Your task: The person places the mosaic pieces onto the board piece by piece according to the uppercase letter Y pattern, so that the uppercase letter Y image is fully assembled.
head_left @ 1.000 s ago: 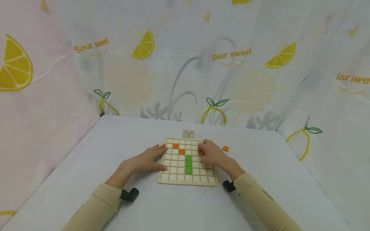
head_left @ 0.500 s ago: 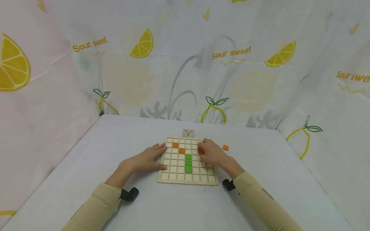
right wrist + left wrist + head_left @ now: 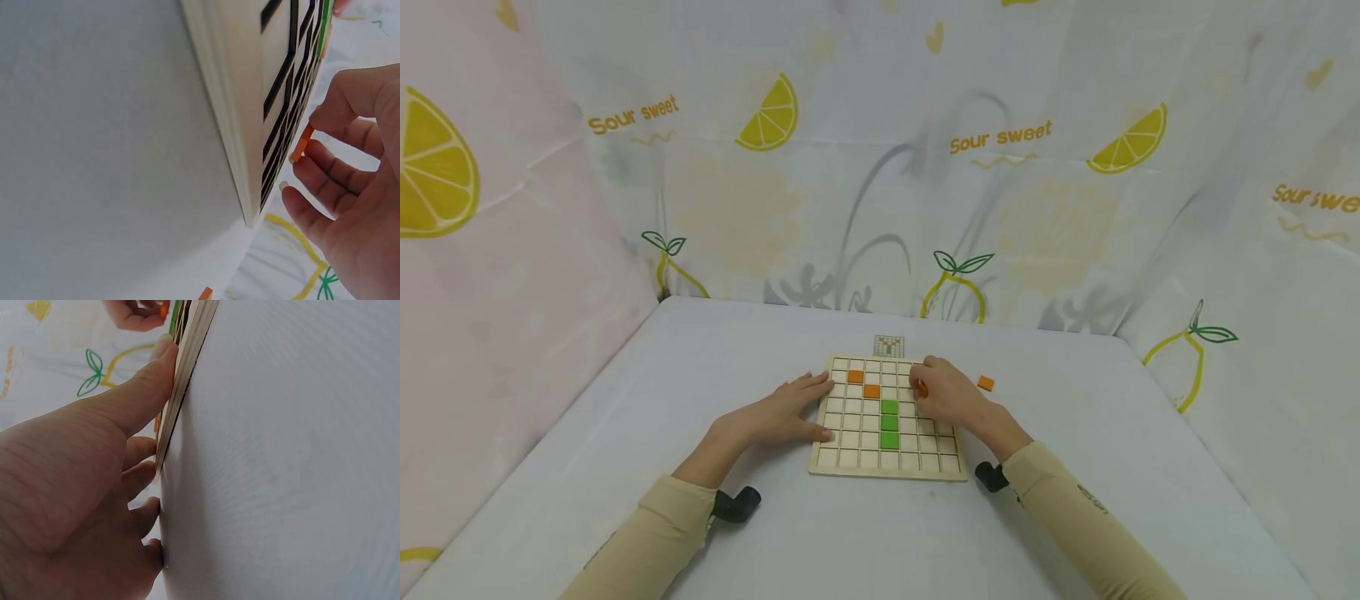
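A wooden grid board lies on the white table. My left hand rests at its left edge, fingers spread and thumb on the rim. Between thumb and fingertips my right hand pinches an orange square tile, held over the right half of the board. Two orange tiles, an upper one and a lower one, sit in cells in a diagonal. Below them to the right, three green tiles form a column. The cells beneath my right hand are partly hidden.
A loose orange tile lies on the table right of the board. Behind the board's far edge is a small printed pattern card. Cloth with lemon prints hangs round the table's back and sides.
My right hand has shifted slightly to the left with the orange tile in its fingers. The left hand and the tiles on the board stay put.
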`<state>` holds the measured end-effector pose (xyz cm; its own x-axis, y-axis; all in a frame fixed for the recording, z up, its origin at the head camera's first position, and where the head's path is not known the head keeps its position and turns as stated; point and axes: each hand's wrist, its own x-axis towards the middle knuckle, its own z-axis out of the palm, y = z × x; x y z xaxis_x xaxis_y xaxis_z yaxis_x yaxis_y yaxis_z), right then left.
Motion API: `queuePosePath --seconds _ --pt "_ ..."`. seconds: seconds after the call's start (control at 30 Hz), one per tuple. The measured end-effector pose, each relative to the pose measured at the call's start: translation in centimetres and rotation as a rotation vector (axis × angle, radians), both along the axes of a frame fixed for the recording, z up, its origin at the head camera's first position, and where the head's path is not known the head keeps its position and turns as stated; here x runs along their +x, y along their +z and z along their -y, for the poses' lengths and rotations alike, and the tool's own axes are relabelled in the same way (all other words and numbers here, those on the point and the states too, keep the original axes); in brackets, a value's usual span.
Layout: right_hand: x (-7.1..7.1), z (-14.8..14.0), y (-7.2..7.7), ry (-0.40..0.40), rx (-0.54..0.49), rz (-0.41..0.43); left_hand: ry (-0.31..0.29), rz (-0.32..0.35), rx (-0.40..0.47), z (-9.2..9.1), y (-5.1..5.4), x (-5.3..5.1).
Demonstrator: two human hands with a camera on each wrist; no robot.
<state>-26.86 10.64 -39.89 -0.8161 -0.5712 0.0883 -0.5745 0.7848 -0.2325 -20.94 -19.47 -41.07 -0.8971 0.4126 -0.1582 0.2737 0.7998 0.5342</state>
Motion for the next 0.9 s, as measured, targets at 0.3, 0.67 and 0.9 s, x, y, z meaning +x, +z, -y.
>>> queuePosePath --seconds 0.3,0.67,0.9 --pt "0.2 0.7 0.2 0.027 -0.007 0.01 0.009 0.007 0.008 0.0 0.1 0.1" --pt "0.3 1.6 0.1 0.039 0.004 0.023 0.017 0.016 -0.004 0.1 -0.3 -0.1" --pt "0.4 1.6 0.1 0.048 0.011 0.021 0.017 0.014 -0.009 0.1 -0.3 -0.1"
